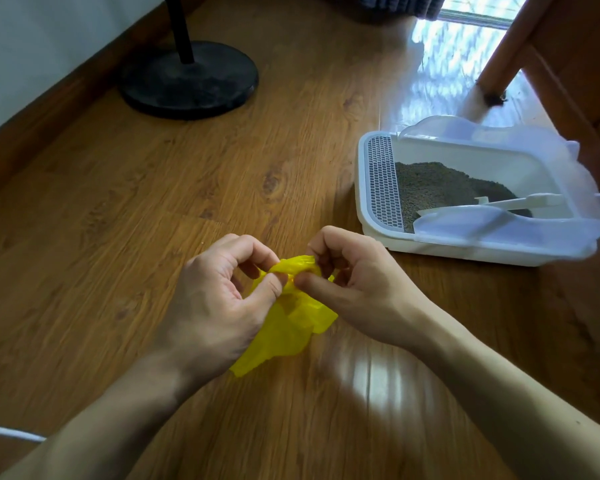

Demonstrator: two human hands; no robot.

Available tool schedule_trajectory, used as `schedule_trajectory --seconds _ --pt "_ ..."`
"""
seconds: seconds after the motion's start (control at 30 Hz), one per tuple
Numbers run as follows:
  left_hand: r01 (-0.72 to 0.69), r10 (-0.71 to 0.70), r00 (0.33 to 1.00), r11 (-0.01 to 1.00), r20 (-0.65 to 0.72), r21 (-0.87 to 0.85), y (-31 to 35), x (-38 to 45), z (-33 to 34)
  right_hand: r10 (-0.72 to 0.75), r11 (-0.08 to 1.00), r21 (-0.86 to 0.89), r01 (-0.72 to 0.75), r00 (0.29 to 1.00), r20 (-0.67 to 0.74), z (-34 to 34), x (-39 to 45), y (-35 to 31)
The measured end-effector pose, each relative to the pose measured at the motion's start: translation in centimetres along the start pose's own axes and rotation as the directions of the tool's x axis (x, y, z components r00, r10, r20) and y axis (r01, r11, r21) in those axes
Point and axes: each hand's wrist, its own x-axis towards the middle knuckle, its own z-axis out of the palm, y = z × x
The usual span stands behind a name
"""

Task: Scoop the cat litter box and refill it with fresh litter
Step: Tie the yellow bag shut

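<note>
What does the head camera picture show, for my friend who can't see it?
Two hands, the left hand and right hand, pinch a crumpled yellow plastic bag above a wooden floor. To the right sits a white litter box holding grey litter and a white scoop.

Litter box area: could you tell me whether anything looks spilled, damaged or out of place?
Nothing stands out. The litter box sits flat on the wooden floor, litter inside, white scoop resting in it. Both hands, left hand and right hand, pinch a crumpled yellow bag.
</note>
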Motion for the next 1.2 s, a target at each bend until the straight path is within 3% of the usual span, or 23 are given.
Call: schedule_trajectory --seconds 0.13,0.4,0.7,0.97,1.2 --pt "-0.016 0.014 0.999 0.998 0.034 0.057 -1.0 1.6 0.2 0.002 0.999 0.051 -0.001 1.0 -0.016 -0.2 1.3 1.1" --pt "0.014 -0.014 0.995 1.0 0.094 -0.002 0.0 6.0 -0.1 0.009 0.999 0.037 -0.01 1.0 0.008 -2.2 4.8 1.2" --pt "-0.069 0.069 0.995 0.998 0.072 -0.007 8.1 13.4 -5.3 -0.118 0.989 -0.087 0.123 0.991 0.06 -9.3 11.8 -7.5" --pt "-0.047 0.045 0.999 0.996 -0.03 -0.074 14.4 16.4 -6.9 -0.102 0.994 0.015 0.104 0.989 -0.105 -12.7 14.5 -12.9" --pt "-0.062 0.061 0.997 0.998 -0.043 -0.022 13.9 15.5 -4.9 -0.037 0.982 0.175 0.067 0.985 -0.169 -12.6 11.3 -10.1"
